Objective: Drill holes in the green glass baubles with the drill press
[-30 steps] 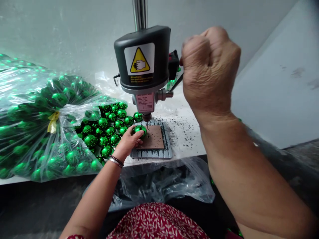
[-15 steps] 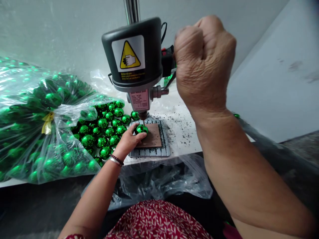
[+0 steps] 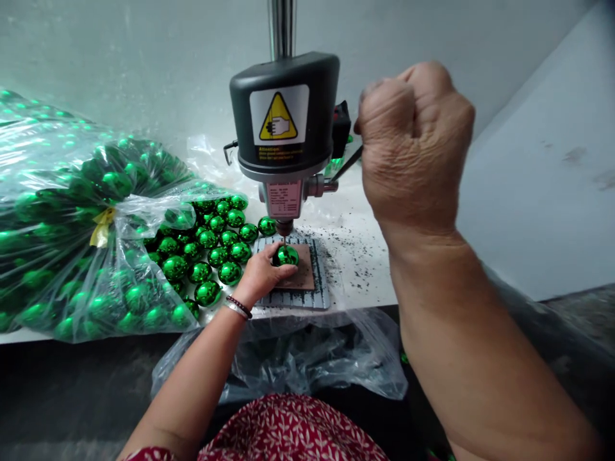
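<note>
A shiny green bauble point(image 3: 287, 256) rests on a brown board point(image 3: 303, 276) atop the grey slotted base point(image 3: 319, 296) of a bench drill press point(image 3: 283, 141). My left hand point(image 3: 264, 272) grips the bauble from its left side, thumb in front and fingers behind. Directly above it, the thin drill bit point(image 3: 285, 241) reaches down to the bauble's top and seems to touch it. My right hand point(image 3: 416, 147), raised at the right of the machine, is closed in a fist around the feed lever point(image 3: 348, 163); the lever's end is hidden inside the fist.
Loose green baubles point(image 3: 218, 256) lie left of the drill base, spilling from a big clear plastic bag point(image 3: 129, 218) tied with yellow. Dark shavings point(image 3: 358, 256) dot the white table point(image 3: 372, 288). A clear plastic bag point(image 3: 312, 358) hangs at the table's front edge.
The camera view has shifted, so the drill press appears further right and lower. Now the drill bit reaches the bauble's top. Both hands keep their holds.
</note>
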Available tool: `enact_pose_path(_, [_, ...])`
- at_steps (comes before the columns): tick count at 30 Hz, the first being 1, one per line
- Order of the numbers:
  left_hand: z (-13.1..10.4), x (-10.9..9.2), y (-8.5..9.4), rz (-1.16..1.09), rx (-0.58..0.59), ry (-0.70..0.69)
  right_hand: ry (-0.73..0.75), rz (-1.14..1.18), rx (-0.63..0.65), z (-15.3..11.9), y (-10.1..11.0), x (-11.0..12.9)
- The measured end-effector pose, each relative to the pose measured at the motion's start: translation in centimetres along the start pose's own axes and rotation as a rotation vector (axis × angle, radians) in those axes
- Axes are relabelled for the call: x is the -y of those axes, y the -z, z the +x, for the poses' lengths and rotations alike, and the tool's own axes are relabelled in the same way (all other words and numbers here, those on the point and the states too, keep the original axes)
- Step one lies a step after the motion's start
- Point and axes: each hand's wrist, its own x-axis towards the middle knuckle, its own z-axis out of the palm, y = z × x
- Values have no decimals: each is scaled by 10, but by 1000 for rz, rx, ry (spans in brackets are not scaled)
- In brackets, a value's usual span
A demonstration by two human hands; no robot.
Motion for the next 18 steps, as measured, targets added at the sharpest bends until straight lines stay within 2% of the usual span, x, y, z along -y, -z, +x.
enact_pose_path(4, [-1,3,-1,-16,-1,-12,98,18,-28,-13,5,-4])
enact_pose_path(11, [-1,3,-2,17,1,-24,229,-91,-53,-45,16,-9])
enact_pose_path(18, [-2,3,-2,-25,-17,-4,283,-152,-99,-54,14,-14])
